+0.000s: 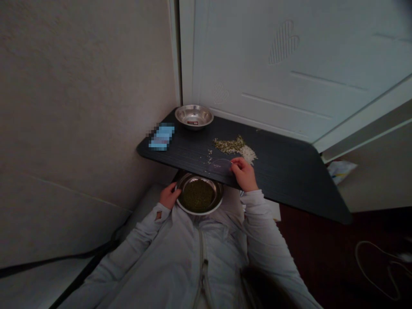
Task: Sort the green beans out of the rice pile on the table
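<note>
Right-hand fingers [236,162] pinch clear plastic piece [219,165] at near edge of counter [289,180]; left-hand fingers [176,193] grip steel bowl [218,193] of mung beans [197,197] (just below that edge).

- Our pale grey jacket [161,262] has a zip [201,249]
- Left of the zip: our left sleeve [137,240], with a cuff hole [159,215]
- Right of it: our creased right sleeve [273,236]

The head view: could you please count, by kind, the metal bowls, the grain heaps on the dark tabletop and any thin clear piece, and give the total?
Metal bowls: 2, the upper bowl and the lower bowl
Grain heaps: 2, the mixed green-and-white heap and the white heap
Thin clear piece: 1
Total: 5
</note>
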Demonstrator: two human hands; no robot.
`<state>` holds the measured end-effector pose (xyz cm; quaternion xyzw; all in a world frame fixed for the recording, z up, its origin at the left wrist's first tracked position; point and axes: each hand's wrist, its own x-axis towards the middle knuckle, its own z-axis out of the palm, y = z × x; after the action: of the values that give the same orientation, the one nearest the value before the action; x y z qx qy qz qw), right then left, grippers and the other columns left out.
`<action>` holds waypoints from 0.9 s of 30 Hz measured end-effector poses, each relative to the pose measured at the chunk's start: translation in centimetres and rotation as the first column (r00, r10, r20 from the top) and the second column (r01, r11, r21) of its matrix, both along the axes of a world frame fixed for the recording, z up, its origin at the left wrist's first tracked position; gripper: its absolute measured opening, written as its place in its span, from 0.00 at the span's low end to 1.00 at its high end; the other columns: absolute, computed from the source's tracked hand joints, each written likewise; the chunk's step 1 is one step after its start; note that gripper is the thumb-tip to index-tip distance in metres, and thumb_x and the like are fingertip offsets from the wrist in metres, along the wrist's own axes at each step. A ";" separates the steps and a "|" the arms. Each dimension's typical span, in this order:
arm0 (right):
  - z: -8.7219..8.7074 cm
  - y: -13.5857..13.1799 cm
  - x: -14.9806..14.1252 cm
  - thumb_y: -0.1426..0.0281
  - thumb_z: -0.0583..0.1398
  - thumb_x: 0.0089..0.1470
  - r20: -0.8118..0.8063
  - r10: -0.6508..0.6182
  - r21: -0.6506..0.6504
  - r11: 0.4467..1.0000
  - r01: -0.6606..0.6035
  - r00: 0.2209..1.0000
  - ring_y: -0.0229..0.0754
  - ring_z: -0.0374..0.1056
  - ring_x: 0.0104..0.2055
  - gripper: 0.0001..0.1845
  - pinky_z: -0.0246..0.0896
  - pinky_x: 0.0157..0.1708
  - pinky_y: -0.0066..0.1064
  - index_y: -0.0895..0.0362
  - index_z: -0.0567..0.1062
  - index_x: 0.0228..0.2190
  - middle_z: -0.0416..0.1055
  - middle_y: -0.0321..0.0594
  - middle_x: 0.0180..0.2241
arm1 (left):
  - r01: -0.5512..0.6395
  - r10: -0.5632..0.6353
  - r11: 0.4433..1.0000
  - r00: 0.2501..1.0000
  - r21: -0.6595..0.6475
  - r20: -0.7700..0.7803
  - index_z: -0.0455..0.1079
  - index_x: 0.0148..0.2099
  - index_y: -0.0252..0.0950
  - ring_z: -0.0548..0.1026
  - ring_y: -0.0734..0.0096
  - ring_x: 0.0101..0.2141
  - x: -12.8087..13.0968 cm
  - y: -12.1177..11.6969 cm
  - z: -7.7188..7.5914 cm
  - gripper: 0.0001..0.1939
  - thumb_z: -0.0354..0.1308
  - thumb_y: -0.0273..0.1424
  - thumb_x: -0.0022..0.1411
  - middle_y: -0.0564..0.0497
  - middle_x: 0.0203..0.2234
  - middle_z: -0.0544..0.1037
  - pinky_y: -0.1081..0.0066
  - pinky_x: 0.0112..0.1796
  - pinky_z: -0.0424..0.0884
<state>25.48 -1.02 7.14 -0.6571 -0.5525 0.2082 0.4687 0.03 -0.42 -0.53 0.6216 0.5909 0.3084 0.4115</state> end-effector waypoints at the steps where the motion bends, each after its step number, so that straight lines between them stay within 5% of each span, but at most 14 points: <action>1: 0.0 0.0 0.0 0.70 0.51 0.37 -0.003 0.001 0.003 1.000 -0.001 1.000 0.33 0.58 0.21 0.09 0.52 0.24 0.25 0.58 0.67 0.26 0.63 0.32 0.18 | -0.003 0.003 1.000 1.000 0.000 0.000 0.66 0.39 0.30 0.68 0.69 0.33 0.0 0.0 0.0 0.21 0.46 0.33 0.43 0.51 0.30 0.72 0.73 0.36 0.62; 12: 0.6 -0.4 -0.5 0.68 0.52 0.39 -0.083 0.178 -0.026 0.983 -0.181 0.981 0.32 0.59 0.22 0.09 0.52 0.25 0.24 0.58 0.65 0.27 0.65 0.32 0.18 | -0.002 0.002 1.000 1.000 0.013 -0.028 0.66 0.39 0.30 0.68 0.69 0.33 -0.1 0.1 -0.2 0.20 0.46 0.34 0.43 0.51 0.30 0.73 0.73 0.35 0.62; 27: 0.2 -0.2 -0.3 0.69 0.51 0.40 -0.053 0.172 -0.029 0.984 -0.174 0.984 0.33 0.60 0.23 0.08 0.53 0.26 0.25 0.57 0.65 0.28 0.64 0.32 0.19 | -0.007 0.008 1.000 1.000 0.011 -0.029 0.66 0.40 0.31 0.68 0.68 0.34 -0.1 0.2 -0.6 0.21 0.46 0.34 0.43 0.51 0.33 0.72 0.72 0.37 0.62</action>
<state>25.19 -1.26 7.37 -0.6090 -0.5920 0.2738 0.4514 -0.06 -0.27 -1.11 0.6260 0.5975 0.3041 0.3983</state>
